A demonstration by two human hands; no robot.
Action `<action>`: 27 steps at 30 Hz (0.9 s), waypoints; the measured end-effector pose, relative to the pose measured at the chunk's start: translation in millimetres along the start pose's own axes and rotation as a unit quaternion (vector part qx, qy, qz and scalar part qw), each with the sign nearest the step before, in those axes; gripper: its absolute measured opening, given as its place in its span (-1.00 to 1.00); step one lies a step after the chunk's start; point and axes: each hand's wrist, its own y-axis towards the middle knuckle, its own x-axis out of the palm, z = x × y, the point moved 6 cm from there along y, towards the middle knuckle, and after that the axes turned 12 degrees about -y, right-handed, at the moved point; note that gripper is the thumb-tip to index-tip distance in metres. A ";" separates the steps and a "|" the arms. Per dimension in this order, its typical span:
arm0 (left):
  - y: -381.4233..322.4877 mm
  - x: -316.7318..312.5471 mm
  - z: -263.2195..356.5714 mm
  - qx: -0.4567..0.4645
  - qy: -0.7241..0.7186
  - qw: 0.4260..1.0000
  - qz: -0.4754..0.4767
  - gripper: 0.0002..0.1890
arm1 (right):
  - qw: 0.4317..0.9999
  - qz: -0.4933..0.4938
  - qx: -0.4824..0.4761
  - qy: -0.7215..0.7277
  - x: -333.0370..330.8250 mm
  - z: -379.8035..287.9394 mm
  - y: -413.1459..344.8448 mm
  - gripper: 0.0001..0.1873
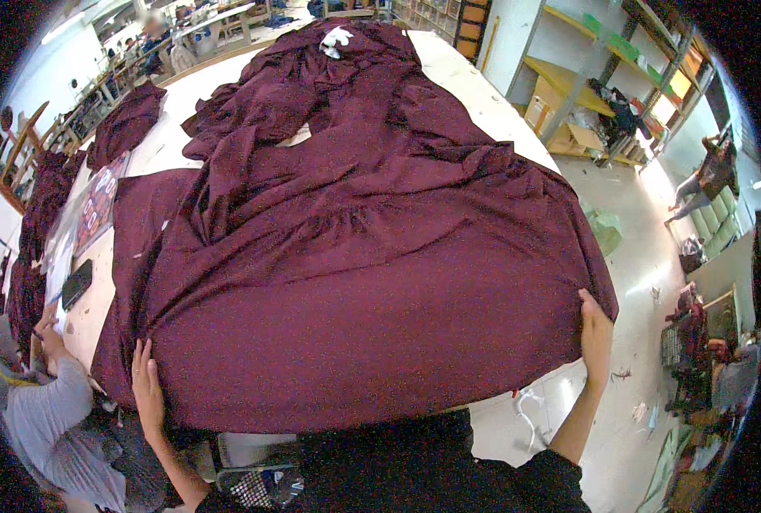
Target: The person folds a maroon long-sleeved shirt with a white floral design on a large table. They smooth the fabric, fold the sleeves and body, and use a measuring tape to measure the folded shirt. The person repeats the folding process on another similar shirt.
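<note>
A large maroon garment (367,320) with gathered seams is spread over the table, its wide, smooth lower panel nearest me. At the panel's left edge lies my left hand (148,385), fingers straight and nearly together against the cloth; whether it pinches any fabric is hidden. My right hand (595,336) holds the right edge, with the thumb on top and the other fingers out of sight at the far side. Folds and creases bunch across the upper part. A small white cloth or paper piece (335,42) rests on the far end.
On the white table (98,282), a black phone-like object (77,284) lies left, near a patterned sheet (95,205) and more maroon fabric (127,125). A co-worker in a grey sleeve (53,397) reaches in there. Metal shelving (573,96) stands right, beyond the floor (643,269).
</note>
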 end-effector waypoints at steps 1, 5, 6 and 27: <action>5.0 -7.2 -2.9 -0.010 -0.013 1.000 0.015 -0.56 | 1.000 0.022 -0.005 -0.005 -8.9 -6.2 2.5 -0.63; 30.6 -3.2 39.3 0.057 0.013 0.997 0.053 -0.58 | 0.989 0.101 -0.108 0.023 -9.8 -76.3 28.1 -0.64; 34.0 13.0 56.6 0.084 0.045 0.995 0.030 -0.58 | 0.988 0.088 -0.127 0.003 -0.4 -74.7 31.0 -0.63; 39.8 -23.1 82.4 0.116 -0.077 0.980 0.140 -0.57 | 0.992 0.087 -0.084 -0.031 -3.1 -70.1 69.5 -0.65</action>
